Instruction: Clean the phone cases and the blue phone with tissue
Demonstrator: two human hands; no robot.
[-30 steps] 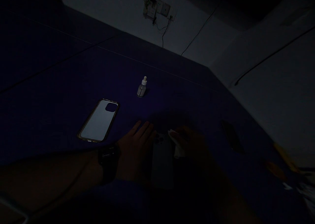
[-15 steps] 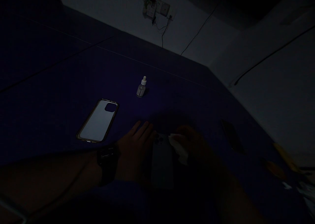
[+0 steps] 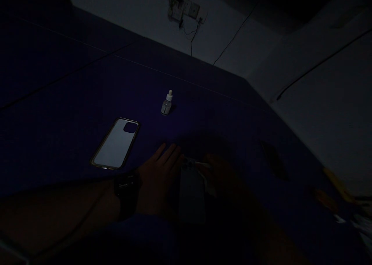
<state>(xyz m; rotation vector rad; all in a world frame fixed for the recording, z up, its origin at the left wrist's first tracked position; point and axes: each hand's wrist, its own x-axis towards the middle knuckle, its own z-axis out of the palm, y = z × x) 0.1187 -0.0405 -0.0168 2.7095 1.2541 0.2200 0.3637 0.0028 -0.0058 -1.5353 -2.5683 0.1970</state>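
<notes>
A smartphone [image 3: 192,197] lies back up on the dark blue table, its cameras at the far end. Along its left side my left hand [image 3: 158,179] rests with fingers stretched out, the fingertips by the camera corner; the thumb is lost in shadow. My right hand [image 3: 217,172], dim and hard to make out, pinches a white wipe [image 3: 210,187] at the phone's upper right edge. To the left lies a clear phone case [image 3: 116,144] with a dark rim. Beyond the hands stands a small dropper bottle [image 3: 166,106] with a white top.
A dark flat object [image 3: 273,160], like another phone, lies at the right. Yellow and white items [image 3: 338,185] sit at the table's right edge. Wall sockets [image 3: 188,9] with cables are at the back. The room is very dark.
My right hand has moved slightly left and closer to the phone's camera corner, and the wipe now lies against it there. My left hand, the case and the bottle stay put.
</notes>
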